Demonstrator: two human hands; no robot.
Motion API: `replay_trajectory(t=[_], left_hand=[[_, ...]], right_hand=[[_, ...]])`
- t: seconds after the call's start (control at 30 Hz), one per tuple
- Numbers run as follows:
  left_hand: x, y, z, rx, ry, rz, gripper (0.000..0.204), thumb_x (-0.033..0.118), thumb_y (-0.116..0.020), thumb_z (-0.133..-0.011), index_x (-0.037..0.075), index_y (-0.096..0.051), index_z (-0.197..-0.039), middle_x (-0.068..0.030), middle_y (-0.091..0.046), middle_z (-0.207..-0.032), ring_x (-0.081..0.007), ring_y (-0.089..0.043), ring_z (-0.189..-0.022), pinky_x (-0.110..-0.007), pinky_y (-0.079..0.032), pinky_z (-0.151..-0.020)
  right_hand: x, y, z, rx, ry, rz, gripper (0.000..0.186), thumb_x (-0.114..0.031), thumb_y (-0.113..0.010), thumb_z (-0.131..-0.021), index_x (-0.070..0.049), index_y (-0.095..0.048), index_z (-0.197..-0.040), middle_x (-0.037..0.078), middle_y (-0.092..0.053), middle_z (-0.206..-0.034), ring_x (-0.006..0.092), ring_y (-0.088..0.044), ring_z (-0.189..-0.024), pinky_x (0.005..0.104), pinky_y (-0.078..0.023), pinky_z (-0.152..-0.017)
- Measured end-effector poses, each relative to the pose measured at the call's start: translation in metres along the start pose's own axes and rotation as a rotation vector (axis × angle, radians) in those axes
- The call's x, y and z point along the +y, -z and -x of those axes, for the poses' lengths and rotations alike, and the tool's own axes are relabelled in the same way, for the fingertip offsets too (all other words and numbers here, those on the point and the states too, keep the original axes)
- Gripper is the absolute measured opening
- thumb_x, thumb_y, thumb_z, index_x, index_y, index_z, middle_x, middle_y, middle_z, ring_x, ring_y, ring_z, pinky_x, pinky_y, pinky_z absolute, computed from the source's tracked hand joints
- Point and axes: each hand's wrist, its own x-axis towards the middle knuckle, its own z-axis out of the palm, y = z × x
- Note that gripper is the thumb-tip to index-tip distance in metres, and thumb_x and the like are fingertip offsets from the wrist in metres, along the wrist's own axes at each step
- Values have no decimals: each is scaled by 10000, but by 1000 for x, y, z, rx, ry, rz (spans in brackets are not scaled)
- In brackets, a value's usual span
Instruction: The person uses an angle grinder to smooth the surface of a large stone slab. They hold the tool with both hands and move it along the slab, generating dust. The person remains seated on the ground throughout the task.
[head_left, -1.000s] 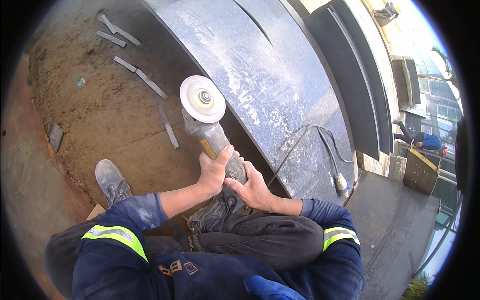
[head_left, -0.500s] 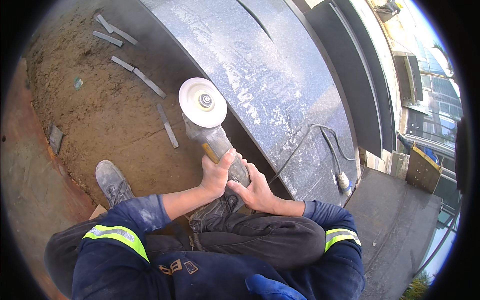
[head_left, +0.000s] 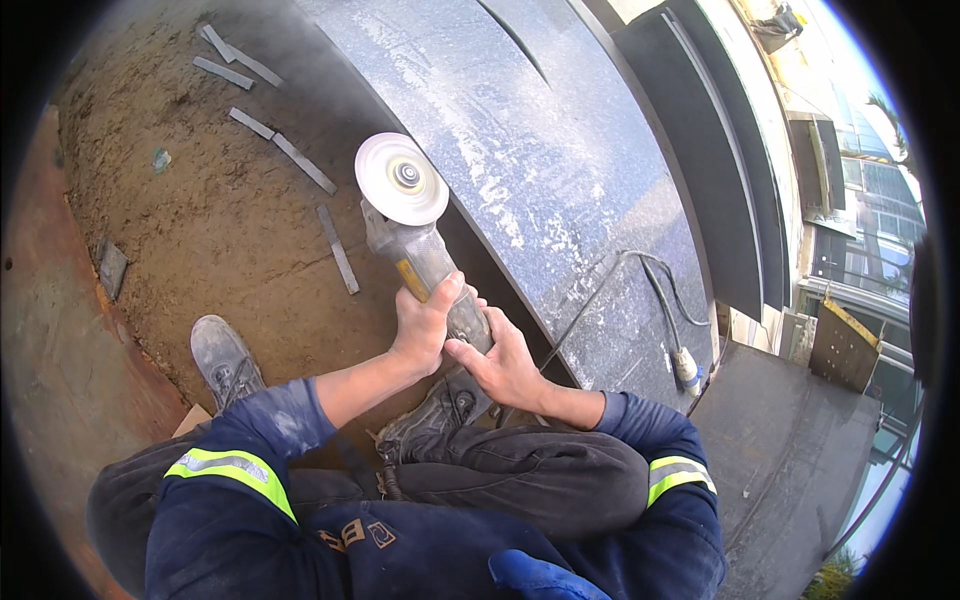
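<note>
"Left hand (head_left: 422, 325), right hand (head_left: 507, 360) and grinder (head_left: 430, 258) had all shifted a little farther out since the earlier frame, along the near edge of the slab (head_left: 540, 170)."

"Which hand was nearer the disc (head_left: 401, 179)?"

"The left hand. It was clamped around the middle of the grinder's body, while the right hand was closed around the rear end. The 2 hands sat close together."

"Where was the grinder itself?"

"Out in front of the dark trousers (head_left: 540, 465), with bare soil (head_left: 180, 230) to its left and the slab to its right. From both hands, the disc lay ahead and somewhat left."

"And the long axis?"

"It ran at a slant, rear end back toward the trousers and to the right, head away and to the left, roughly alongside the slab's edge. The disc's flat face showed as nearly a full circle."

"Did the disc touch the slab?"

"I couldn't tell. Its right rim met that edge in view, but any contact was hidden. Dust (head_left: 345, 75) hung beyond the disc. Grey strips (head_left: 337, 250) lay on the soil, apart from it."
</note>
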Motion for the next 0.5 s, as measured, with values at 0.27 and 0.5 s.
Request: replay_trajectory(t=[0.27,0.5], left_hand=[[12,-3,-7,33,16,-3,324,306,-712,-931,24,-585,-1028,-111,-659,-880,-219,-695,-795,-385,-598,-738],[22,0,-15,11,4,5,364,337,-731,-919,24,-589,-1035,-115,-656,-893,-227,-695,-792,-389,-601,-739]], right_hand=[[-5,-4,-10,40,12,1,482,-310,-752,-930,68,-564,-1164,151,-669,-1028,185,-628,-983,368,-504,-862],[-1,-9,-22,81,84,25,444,-306,-752,-932,61,-579,-1115,129,-663,-1002,169,-617,-948,349,-503,-836]])
